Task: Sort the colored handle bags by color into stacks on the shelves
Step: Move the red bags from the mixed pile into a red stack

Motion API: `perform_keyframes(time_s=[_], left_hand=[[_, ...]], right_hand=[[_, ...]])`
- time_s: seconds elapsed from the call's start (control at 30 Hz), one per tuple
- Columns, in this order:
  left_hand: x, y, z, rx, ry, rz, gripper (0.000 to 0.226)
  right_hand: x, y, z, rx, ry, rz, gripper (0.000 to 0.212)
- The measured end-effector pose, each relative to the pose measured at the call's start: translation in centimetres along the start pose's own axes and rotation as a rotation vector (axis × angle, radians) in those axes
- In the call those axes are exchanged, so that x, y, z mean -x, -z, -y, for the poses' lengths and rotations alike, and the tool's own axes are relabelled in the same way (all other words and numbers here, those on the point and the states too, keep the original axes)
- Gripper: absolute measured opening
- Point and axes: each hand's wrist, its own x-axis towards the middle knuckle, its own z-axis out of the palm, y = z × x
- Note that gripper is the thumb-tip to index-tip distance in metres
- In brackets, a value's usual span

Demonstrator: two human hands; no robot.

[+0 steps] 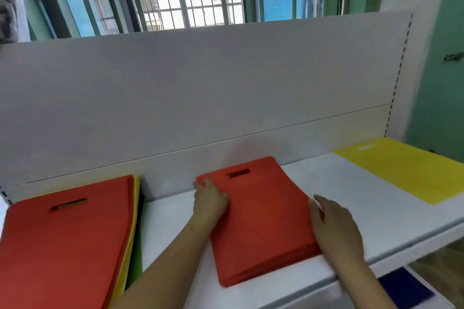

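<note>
A stack of red handle bags point(261, 218) lies in the middle of the white shelf point(351, 198). My left hand point(209, 199) rests on its left edge near the top corner, fingers fairly straight. My right hand point(331, 226) presses flat against the stack's right edge. At the left lies a mixed pile point(65, 241) with a red bag on top and yellow, green and dark bags showing under its right side. A yellow bag point(406, 170) lies flat at the far right of the shelf.
A white back panel point(200, 98) rises behind the shelf. A dark blue bag point(404, 288) lies on a lower shelf at the bottom right. A barred window is above, a green wall at the right.
</note>
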Motion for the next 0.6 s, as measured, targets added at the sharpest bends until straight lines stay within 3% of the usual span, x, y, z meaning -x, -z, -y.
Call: perform_keyframes(time_s=[0.1, 0.23, 0.37, 0.5, 0.6], left_hand=[[0.3, -1.3, -0.8, -0.004, -0.014, -0.022, 0.053], [0.3, -1.9, -1.2, -0.008, 0.000, -0.035, 0.050], [-0.1, -1.7, -1.1, -0.060, 0.001, -0.002, 0.052], [-0.3, 0.0, -1.3, -0.150, 0.016, 0.075, 0.063], [-0.4, 3.6, -1.4, -0.178, 0.002, 0.055, 0.063]], right_hand=[[0.2, 0.4, 0.4, -0.159, -0.041, 0.025, 0.062], [0.4, 0.5, 0.6, 0.063, 0.008, 0.062, 0.047], [0.1, 0.4, 0.4, -0.012, 0.054, 0.091, 0.044], [-0.1, 0.5, 1.1, 0.135, 0.053, -0.128, 0.047], [1.0, 0.7, 5.3, -0.057, 0.147, -0.194, 0.047]])
